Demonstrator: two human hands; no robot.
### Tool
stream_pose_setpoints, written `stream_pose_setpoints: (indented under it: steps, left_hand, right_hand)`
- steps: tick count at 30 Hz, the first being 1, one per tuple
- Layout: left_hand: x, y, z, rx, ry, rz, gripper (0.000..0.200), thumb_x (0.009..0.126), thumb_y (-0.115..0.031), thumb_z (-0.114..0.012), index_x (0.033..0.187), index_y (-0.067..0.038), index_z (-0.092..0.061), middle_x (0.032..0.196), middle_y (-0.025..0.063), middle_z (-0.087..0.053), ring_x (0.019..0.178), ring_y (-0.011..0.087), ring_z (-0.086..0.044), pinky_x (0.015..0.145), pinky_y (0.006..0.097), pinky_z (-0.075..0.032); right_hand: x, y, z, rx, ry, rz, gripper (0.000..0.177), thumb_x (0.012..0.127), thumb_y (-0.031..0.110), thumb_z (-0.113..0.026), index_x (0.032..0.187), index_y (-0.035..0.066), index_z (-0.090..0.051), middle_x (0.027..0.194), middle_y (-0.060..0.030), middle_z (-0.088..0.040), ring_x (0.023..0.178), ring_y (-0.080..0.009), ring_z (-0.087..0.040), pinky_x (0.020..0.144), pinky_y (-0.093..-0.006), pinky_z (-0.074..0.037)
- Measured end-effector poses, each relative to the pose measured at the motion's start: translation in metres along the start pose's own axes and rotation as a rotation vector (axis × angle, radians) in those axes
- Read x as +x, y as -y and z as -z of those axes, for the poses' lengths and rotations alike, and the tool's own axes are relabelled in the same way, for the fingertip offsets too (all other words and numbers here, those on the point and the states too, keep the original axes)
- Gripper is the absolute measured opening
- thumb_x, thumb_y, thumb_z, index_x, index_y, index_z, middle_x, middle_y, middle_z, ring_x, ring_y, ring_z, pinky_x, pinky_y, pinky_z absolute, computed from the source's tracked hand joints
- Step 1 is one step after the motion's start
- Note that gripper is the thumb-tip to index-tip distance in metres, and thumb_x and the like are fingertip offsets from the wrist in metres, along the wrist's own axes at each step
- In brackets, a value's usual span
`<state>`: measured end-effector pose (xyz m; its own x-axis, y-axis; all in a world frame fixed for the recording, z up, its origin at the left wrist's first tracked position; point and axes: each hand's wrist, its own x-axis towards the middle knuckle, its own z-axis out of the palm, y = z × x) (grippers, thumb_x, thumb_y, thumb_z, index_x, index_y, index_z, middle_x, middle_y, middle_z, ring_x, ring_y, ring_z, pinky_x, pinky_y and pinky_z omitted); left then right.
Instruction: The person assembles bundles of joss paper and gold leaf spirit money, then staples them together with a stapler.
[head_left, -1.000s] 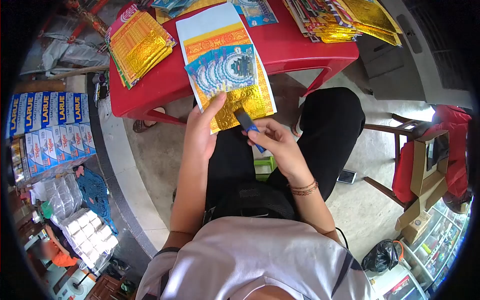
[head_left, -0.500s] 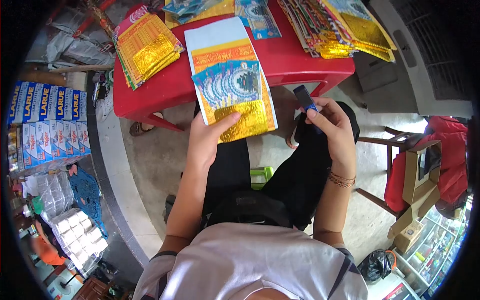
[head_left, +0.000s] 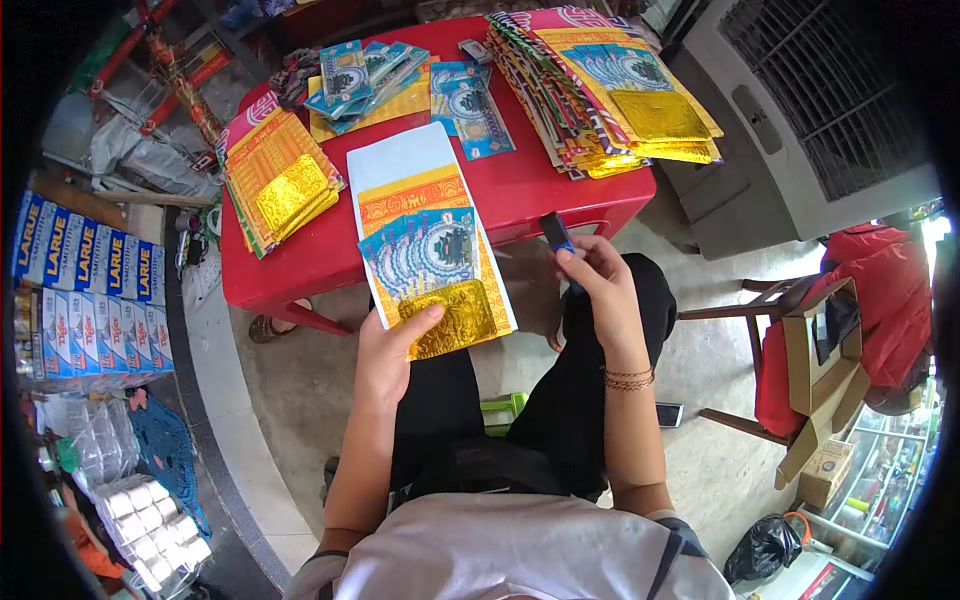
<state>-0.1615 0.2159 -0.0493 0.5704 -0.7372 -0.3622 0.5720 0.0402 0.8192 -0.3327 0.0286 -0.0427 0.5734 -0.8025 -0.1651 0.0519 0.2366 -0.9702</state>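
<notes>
My left hand (head_left: 388, 352) pinches the lower edge of a bundle of joss paper (head_left: 412, 210), its thumb on the gold foil piece (head_left: 455, 318). On the bundle, a fan of blue banknote-like papers (head_left: 420, 254) lies over an orange patterned sheet, with a white sheet behind. To the right, apart from the bundle, my right hand (head_left: 603, 283) is closed around what looks like a small dark blue stapler (head_left: 560, 236). The red plastic table (head_left: 330, 240) stands just beyond both hands.
A stack of orange-and-gold paper (head_left: 285, 185) lies at the table's left, a taller stack (head_left: 630, 100) at its right. Loose blue notes (head_left: 470, 110) and a pile of blue notes (head_left: 365, 80) are between. Beer cartons (head_left: 90, 290) stand left; a chair (head_left: 760, 330) stands right.
The view has tilted up, showing more of the table. Both hands keep their holds; the stapler is now nearer the bundle, pointing more to the left.
</notes>
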Motion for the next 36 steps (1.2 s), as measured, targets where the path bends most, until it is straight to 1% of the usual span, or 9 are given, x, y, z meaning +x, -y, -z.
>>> stream_pose_setpoints:
  steps: [11,19,24,27,29,30,32,35,36]
  left_hand:
    - [-0.011,-0.007,0.015,-0.288,0.071,0.081,0.035,0.089,-0.004,-0.057,0.123,-0.003,-0.05,0.12,0.0096,-0.058,0.111,0.0201,-0.057,0.097,0.0345,-0.044]
    - [-0.027,-0.035,-0.008,-0.255,-0.059,-0.032,0.052,0.087,-0.003,-0.06,0.135,-0.002,-0.037,0.124,0.0099,-0.054,0.114,0.0212,-0.053,0.096,0.0343,-0.044]
    - [-0.04,-0.059,-0.022,-0.07,-0.092,-0.196,0.069,0.091,-0.008,-0.056,0.146,-0.006,-0.014,0.134,0.0111,-0.043,0.124,0.0228,-0.044,0.097,0.0362,-0.043]
    - [-0.047,-0.075,-0.027,-0.168,-0.126,-0.269,0.063,0.096,-0.03,-0.048,0.144,0.0,-0.019,0.121,0.0135,-0.055,0.106,0.0226,-0.058,0.084,0.0354,-0.051]
    - [-0.045,-0.098,0.005,-0.106,0.65,-0.283,0.076,0.094,-0.055,-0.034,0.137,0.008,-0.031,0.103,0.0157,-0.065,0.077,0.0237,-0.065,0.064,0.0354,-0.054]
    - [-0.051,-0.11,0.011,-0.105,0.651,-0.292,0.076,0.094,-0.055,-0.034,0.137,0.008,-0.031,0.103,0.0157,-0.065,0.077,0.0237,-0.065,0.064,0.0354,-0.054]
    - [-0.073,-0.139,0.016,0.82,-0.061,-0.486,0.098,0.085,-0.074,-0.028,0.129,0.013,-0.042,0.089,0.0164,-0.068,0.054,0.0238,-0.06,0.051,0.0334,-0.05]
    - [-0.044,-0.137,0.008,0.612,-0.224,-0.81,0.109,0.075,-0.084,-0.032,0.127,0.01,-0.045,0.115,0.0173,-0.061,0.089,0.0196,-0.063,0.075,0.0279,-0.049]
    - [-0.041,-0.138,0.013,0.623,0.024,-0.738,0.104,0.078,-0.082,-0.031,0.127,0.009,-0.045,0.121,0.016,-0.057,0.106,0.0196,-0.058,0.091,0.0298,-0.044]
  right_hand:
    - [0.07,0.019,-0.044,-1.178,-0.084,0.745,0.034,0.076,0.016,-0.069,0.108,0.004,-0.061,0.102,-0.0155,-0.06,0.099,-0.0356,-0.055,0.086,-0.0418,-0.043]
    - [0.047,0.038,-0.064,-0.701,0.252,0.847,0.074,0.064,0.009,-0.076,0.132,0.016,-0.048,0.135,-0.0122,-0.042,0.13,-0.0336,-0.033,0.108,-0.0481,-0.026]
    - [0.019,0.066,-0.079,-0.892,0.486,1.196,0.04,0.07,0.013,-0.071,0.109,0.007,-0.065,0.121,-0.0097,-0.059,0.119,-0.0285,-0.05,0.103,-0.0407,-0.036]
    - [0.02,0.067,-0.08,-0.57,0.596,1.061,0.03,0.071,0.014,-0.07,0.099,0.005,-0.068,0.101,-0.0067,-0.068,0.099,-0.0287,-0.063,0.093,-0.0394,-0.045]
    - [0.006,0.088,-0.087,-0.397,0.487,1.02,0.023,0.07,0.002,-0.068,0.093,0.004,-0.066,0.083,-0.009,-0.065,0.077,-0.0238,-0.063,0.07,-0.0313,-0.049]
    - [-0.006,0.097,-0.088,-0.35,0.459,0.875,0.022,0.072,0.003,-0.07,0.094,0.003,-0.065,0.082,-0.0085,-0.065,0.076,-0.0194,-0.063,0.069,-0.0293,-0.049]
    - [-0.021,0.111,-0.089,-0.296,0.438,0.727,0.022,0.074,0.004,-0.071,0.095,0.001,-0.065,0.08,-0.0079,-0.065,0.075,-0.015,-0.063,0.068,-0.0274,-0.048]
    - [-0.025,0.117,-0.094,0.024,0.528,0.346,0.035,0.08,0.005,-0.071,0.112,-0.001,-0.058,0.097,-0.0019,-0.065,0.088,-0.0062,-0.058,0.076,-0.0247,-0.048]
    - [-0.025,0.113,-0.095,0.087,0.522,0.29,0.037,0.081,0.004,-0.07,0.115,-0.001,-0.056,0.1,-0.0026,-0.064,0.09,-0.0076,-0.059,0.078,-0.0249,-0.048]
